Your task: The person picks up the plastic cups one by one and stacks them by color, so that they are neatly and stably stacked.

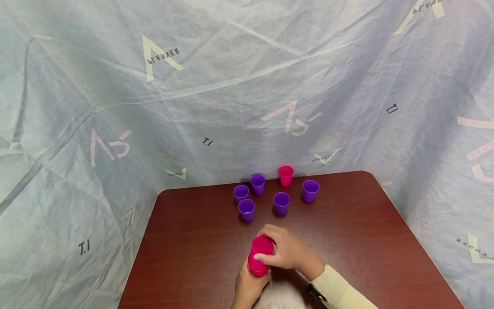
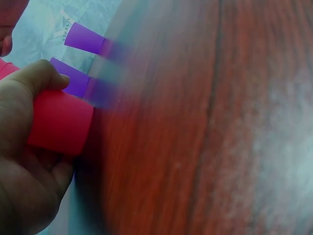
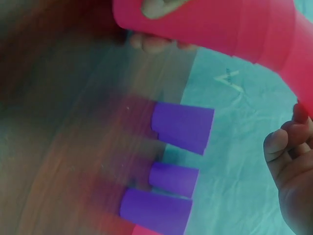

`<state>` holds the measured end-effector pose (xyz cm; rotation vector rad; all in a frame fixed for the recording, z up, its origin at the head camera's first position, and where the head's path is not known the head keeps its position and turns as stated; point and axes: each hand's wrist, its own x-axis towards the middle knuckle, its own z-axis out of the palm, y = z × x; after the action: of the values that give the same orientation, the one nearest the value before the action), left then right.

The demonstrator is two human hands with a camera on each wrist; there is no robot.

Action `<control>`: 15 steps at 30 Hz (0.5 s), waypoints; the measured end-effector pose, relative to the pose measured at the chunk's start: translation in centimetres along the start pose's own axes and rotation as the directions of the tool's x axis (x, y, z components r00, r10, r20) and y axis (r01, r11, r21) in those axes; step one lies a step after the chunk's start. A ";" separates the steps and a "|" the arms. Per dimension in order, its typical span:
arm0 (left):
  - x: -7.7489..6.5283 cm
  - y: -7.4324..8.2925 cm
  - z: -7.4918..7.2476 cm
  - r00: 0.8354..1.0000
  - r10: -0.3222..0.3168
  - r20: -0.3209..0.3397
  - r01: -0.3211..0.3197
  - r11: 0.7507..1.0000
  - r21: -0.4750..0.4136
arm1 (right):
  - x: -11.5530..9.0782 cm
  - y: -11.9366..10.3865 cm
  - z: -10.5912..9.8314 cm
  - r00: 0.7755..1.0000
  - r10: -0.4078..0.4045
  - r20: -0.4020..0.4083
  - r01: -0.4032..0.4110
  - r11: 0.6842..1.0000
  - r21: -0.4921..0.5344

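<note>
Nested stack of tapered pink plastic cups (image 1: pixel 257 269), over the near side of the reddish-brown wood-grain worktop (image 1: pixel 189 244): left hand (image 1: pixel 248 285) curls round its lower part, apparently to steady it. Topmost pink cup (image 1: pixel 263 245), angled at the stack's mouth: right hand (image 1: pixel 287 249) pinches it between thumb and fingers, likely to control its tilt. Beyond: five purple plastic cups (image 1: pixel 281 205) and one lone pink cup (image 1: pixel 286 177), standing mouth up, presumably for ready grasping

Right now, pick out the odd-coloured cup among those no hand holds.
The pink cup near the far edge of the table, unlike the five purple cups.
</note>
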<state>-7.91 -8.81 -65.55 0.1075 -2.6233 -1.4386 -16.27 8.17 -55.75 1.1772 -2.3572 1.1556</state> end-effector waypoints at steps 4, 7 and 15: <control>0.0 -0.1 0.1 1.000 0.017 -0.005 -0.017 1.000 0.012 | -0.3 -0.3 1.0 0.999 -0.021 0.040 0.023 0.999 -0.048; -0.2 -0.3 0.3 0.995 0.081 -0.050 -0.079 0.996 0.033 | -0.6 -0.6 1.7 0.997 -0.015 0.071 0.021 0.996 -0.084; -0.4 -1.2 0.6 0.937 0.312 -0.157 -0.298 0.949 0.106 | -1.9 -0.9 4.1 0.999 0.010 -0.047 -0.016 0.992 -0.122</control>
<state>-7.67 -8.92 -66.91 -0.1553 -2.4263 -1.1653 -13.97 5.84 -58.92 1.0840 -2.3675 1.0149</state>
